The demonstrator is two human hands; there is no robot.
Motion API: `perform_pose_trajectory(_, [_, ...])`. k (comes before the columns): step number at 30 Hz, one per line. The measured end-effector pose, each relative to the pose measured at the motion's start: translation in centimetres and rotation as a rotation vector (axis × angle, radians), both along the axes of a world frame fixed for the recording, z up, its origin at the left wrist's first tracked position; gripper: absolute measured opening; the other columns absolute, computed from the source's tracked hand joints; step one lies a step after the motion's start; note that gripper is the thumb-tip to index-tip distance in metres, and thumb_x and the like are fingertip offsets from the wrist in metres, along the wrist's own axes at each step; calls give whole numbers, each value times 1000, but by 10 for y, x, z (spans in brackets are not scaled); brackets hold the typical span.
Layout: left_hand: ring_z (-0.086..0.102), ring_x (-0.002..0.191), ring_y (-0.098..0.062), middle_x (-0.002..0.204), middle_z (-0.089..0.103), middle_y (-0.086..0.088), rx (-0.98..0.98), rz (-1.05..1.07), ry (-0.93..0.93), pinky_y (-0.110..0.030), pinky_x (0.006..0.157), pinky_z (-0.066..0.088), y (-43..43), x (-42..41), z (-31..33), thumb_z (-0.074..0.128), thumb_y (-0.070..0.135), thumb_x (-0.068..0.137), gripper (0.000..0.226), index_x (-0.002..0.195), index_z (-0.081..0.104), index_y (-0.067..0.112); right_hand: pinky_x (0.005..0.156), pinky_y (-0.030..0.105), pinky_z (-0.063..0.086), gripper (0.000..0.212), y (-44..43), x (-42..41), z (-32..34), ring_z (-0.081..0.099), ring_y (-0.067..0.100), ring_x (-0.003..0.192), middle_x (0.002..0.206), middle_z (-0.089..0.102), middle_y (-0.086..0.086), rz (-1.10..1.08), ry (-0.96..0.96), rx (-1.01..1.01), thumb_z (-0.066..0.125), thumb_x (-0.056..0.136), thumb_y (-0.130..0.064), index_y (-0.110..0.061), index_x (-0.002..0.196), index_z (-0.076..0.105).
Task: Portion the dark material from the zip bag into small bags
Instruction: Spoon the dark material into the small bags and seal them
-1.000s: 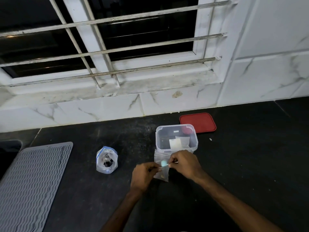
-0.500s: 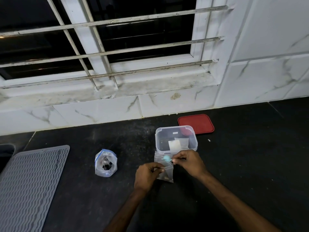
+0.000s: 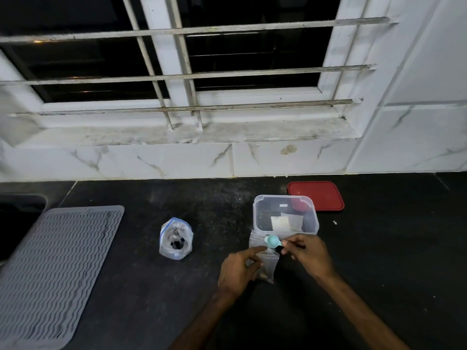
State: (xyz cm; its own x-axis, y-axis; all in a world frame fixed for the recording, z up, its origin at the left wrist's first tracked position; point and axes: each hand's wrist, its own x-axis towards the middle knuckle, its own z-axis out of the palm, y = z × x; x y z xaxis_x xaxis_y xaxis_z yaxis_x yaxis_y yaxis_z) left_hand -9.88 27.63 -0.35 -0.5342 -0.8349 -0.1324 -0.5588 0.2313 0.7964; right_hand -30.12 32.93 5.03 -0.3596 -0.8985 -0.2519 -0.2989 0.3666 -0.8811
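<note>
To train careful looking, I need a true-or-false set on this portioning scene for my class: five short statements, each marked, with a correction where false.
1. The right hand holds a light-blue scoop. True.
2. The red lid closes the clear container. False: the lid lies on the counter behind the clear container, which is open.
3. The zip bag stands left of both hands. True.
4. The grey mat lies right of the clear container. False: it lies far to the left.
5. The left hand rests flat and empty. False: it pinches the small bag.
</note>
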Motion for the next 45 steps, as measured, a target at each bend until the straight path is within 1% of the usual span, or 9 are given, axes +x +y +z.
perform_pose_trajectory(4, [67, 76, 4, 93, 71, 22, -12, 192, 40, -26, 75, 56, 2, 25, 2, 61, 52, 87, 48, 133, 43, 53, 61, 17, 52, 7, -9, 27, 9, 68, 4, 67, 73, 75, -3, 26, 12, -73, 69, 89, -13, -15, 84, 74])
perform_pose_trajectory(9, [67, 85, -12, 92, 66, 11, -39, 859, 150, -31, 71, 47, -12, 91, 7, 62, 38, 91, 26, 114, 50, 32, 62, 22, 53, 4, -38, 85, 7, 70, 9, 67, 72, 74, -2, 179, 2, -88, 69, 90, -17, -17, 90, 73])
perform_pose_trajectory(12, [64, 98, -25, 103, 64, -2, 85, 1060, 110, -34, 77, 46, -32, 137, -6, 68, 45, 86, 43, 114, 49, 18, 66, 24, 56, 5, -64, 133, -2, 69, 5, 67, 70, 73, -5, 280, 83, -112, 68, 90, -24, -21, 90, 73])
perform_pose_trajectory(15, [60, 108, -33, 114, 61, -11, 253, 1097, 58, -37, 85, 45, -46, 156, -21, 70, 55, 81, 60, 114, 48, 9, 72, 27, 55, 12, -90, 177, -16, 68, 3, 72, 75, 73, -11, 376, 362, -141, 65, 89, -36, -27, 92, 72])
perform_pose_trajectory(20, [63, 99, -30, 107, 62, -10, 302, 1034, -5, -34, 76, 47, -65, 154, -32, 73, 59, 74, 60, 102, 51, 10, 79, 34, 50, 22, -118, 218, -29, 68, 21, 96, 103, 72, 1, 494, 731, -76, 50, 96, -35, -24, 107, 66])
perform_pose_trajectory(26, [67, 78, -28, 83, 65, -7, 307, 970, 17, -41, 72, 57, -85, 160, -44, 78, 37, 73, 33, 79, 50, 21, 86, 39, 50, 26, -140, 223, -40, 63, 30, 108, 116, 67, 8, 690, 1010, 124, 43, 98, -19, -16, 119, 58])
perform_pose_trajectory(33, [62, 79, -13, 84, 65, 5, 215, 876, 92, -29, 68, 46, -87, 159, -31, 78, 19, 79, 23, 91, 58, 18, 82, 35, 49, 22, -133, 220, -51, 64, 27, 101, 106, 70, 5, 506, 750, 131, 49, 93, -25, -19, 103, 67])
perform_pose_trajectory(40, [66, 80, -5, 88, 69, 7, 228, 799, 143, -20, 65, 51, -89, 161, -29, 82, 16, 76, 30, 97, 60, 18, 59, 30, 52, 34, -136, 213, -64, 60, 5, 51, 56, 66, -2, 310, 353, 189, 60, 84, -27, -19, 51, 64])
perform_pose_trajectory(45, [66, 83, -8, 92, 69, 7, 237, 780, 128, -30, 74, 55, -90, 162, -30, 79, 23, 80, 30, 102, 59, 21, 49, 21, 44, 32, -134, 212, -67, 52, 2, 40, 46, 61, -4, 263, 254, 192, 64, 85, -27, -13, 57, 71])
